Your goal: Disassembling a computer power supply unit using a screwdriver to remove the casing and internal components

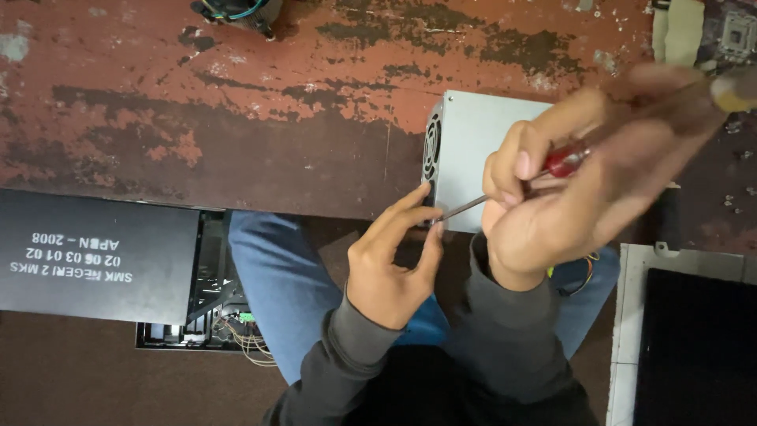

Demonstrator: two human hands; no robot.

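Grey metal box [481, 150] sits at the table [236, 95] edge above your knees. Your right hand [568, 197] grips a red-handled screwdriver [512, 188], tip at the box's near corner, while your left hand [390, 260] pinches there, apparently steadying the tip.

The right hand [583, 181] is blurred and hides part of the grey metal box [473, 134].

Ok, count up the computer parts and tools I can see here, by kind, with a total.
Grey metal power supply box: 1
Red-handled screwdriver: 1
Open black computer case: 1
Cooler fan at the top edge: 1
Circuit board at the top right corner: 1
Total: 5
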